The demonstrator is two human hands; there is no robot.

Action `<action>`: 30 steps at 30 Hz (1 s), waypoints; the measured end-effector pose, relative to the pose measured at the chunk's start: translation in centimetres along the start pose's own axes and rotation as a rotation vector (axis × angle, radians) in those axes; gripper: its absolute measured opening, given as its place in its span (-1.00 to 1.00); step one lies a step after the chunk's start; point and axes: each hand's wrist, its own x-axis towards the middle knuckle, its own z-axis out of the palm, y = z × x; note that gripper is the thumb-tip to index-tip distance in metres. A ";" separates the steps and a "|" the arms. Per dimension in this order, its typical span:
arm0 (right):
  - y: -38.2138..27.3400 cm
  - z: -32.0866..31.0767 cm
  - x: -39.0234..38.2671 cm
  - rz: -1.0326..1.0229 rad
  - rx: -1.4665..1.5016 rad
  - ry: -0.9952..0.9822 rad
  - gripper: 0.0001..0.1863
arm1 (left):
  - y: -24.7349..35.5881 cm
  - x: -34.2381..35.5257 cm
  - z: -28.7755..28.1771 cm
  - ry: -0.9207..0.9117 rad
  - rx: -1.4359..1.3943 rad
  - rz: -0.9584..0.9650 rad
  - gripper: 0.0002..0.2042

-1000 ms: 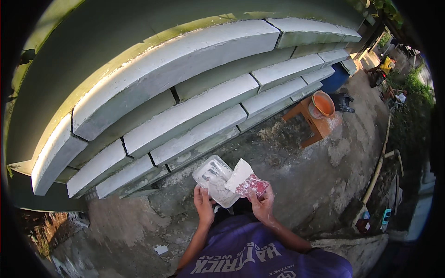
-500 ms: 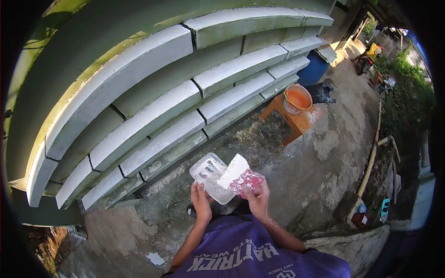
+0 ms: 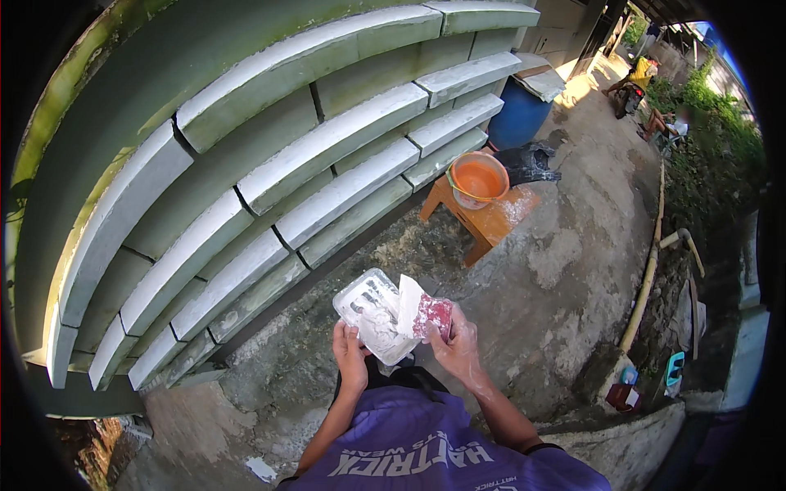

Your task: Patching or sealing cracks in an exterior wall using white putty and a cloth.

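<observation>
My left hand (image 3: 350, 357) is closed on the near left edge of a shallow plastic tray (image 3: 350, 293). White paste (image 3: 377, 324) is smeared over the tray's floor and heaped toward its right side. In my right hand (image 3: 457, 349) is a wide putty scraper (image 3: 431, 316) with a red, paste-spattered grip. Its white-coated blade stands tilted at the tray's right edge; whether it touches the paste I cannot tell. My fingertips under the tray are hidden.
Stepped white-topped ledges (image 3: 327, 141) run along the wall at left. Ahead stand an orange stool (image 3: 491, 214) with an orange bucket (image 3: 478, 180) and a blue drum (image 3: 519, 113). A pipe (image 3: 647, 286) lies at right. People (image 3: 639, 82) are far along the path.
My view has turned, and the ledges and stool have shifted left in it. The scraper is more upright, its blade turned more edge-on beside the tray. Both hands keep their holds.
</observation>
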 end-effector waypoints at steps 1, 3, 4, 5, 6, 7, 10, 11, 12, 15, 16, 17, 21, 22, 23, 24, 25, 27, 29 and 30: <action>-0.2 -0.9 1.1 0.002 0.006 -0.002 -0.75 | 0.4 0.1 1.4 -0.050 0.017 0.022 -0.64; 0.2 -2.4 3.1 -0.141 -0.194 -0.043 -0.71 | -0.1 0.7 3.3 -0.096 0.038 0.045 -0.62; 0.6 -3.0 4.1 -0.140 -0.189 -0.045 -0.71 | -0.9 1.3 4.0 -0.130 0.057 0.060 -0.63; 1.0 -3.6 5.0 -0.108 -0.214 -0.069 -0.70 | -1.5 1.9 4.7 -0.163 0.076 0.076 -0.63; 1.6 -4.2 6.1 -0.076 -0.240 -0.091 -0.69 | -1.6 2.4 5.5 -0.179 0.097 0.069 -0.64; 1.8 -4.8 7.3 -0.076 -0.238 -0.093 -0.69 | -1.9 2.9 6.7 -0.178 0.098 0.070 -0.64; 2.4 -6.8 10.6 -0.051 -0.206 -0.102 -0.70 | -3.1 4.6 10.1 -0.147 0.075 0.080 -0.70; 2.8 -7.5 11.7 -0.042 -0.191 -0.093 -0.69 | -4.1 5.5 10.7 -0.173 0.068 0.066 -0.68; 3.4 -8.1 12.7 -0.029 -0.177 -0.080 -0.68 | -4.5 6.3 11.8 -0.203 0.063 0.049 -0.66; 5.5 -9.9 16.7 -0.021 -0.270 -0.107 -0.65 | -5.5 8.7 16.2 -0.194 -0.029 -0.018 -0.68; 6.1 -10.5 18.1 -0.021 -0.274 -0.105 -0.65 | -5.5 9.5 18.0 -0.198 -0.033 -0.020 -0.68; 6.6 -11.0 19.5 -0.097 -0.329 -0.059 -0.64 | -5.4 10.2 19.7 -0.160 -0.110 -0.072 -0.69; 6.7 -14.1 26.1 -0.156 -0.480 -0.059 -0.59 | -5.9 14.2 25.7 -0.083 -0.286 -0.194 -0.74; 6.7 -15.0 27.5 -0.141 -0.507 -0.080 -0.56 | -6.3 14.9 26.6 -0.078 -0.289 -0.195 -0.74; 7.0 -15.9 28.5 -0.141 -0.508 -0.087 -0.56 | -7.0 15.2 27.1 -0.108 -0.285 -0.191 -0.74; 7.5 -16.6 29.7 -0.168 -0.467 -0.064 -0.57 | -7.1 16.0 28.2 -0.141 -0.284 -0.179 -0.75; 7.9 -17.5 31.0 -0.195 -0.424 -0.043 -0.57 | -7.3 17.0 29.5 -0.135 -0.289 -0.173 -0.75; 8.3 -19.7 34.2 -0.143 -0.402 -0.118 -0.60 | -7.7 18.2 31.9 -0.100 -0.274 -0.192 -0.76; 8.8 -21.2 35.8 -0.079 -0.376 -0.198 -0.62 | -6.3 18.3 35.1 -0.055 -0.278 -0.164 -0.75; 9.1 -21.8 36.9 -0.106 -0.300 -0.186 -0.63 | -6.6 18.7 36.0 -0.064 -0.267 -0.148 -0.75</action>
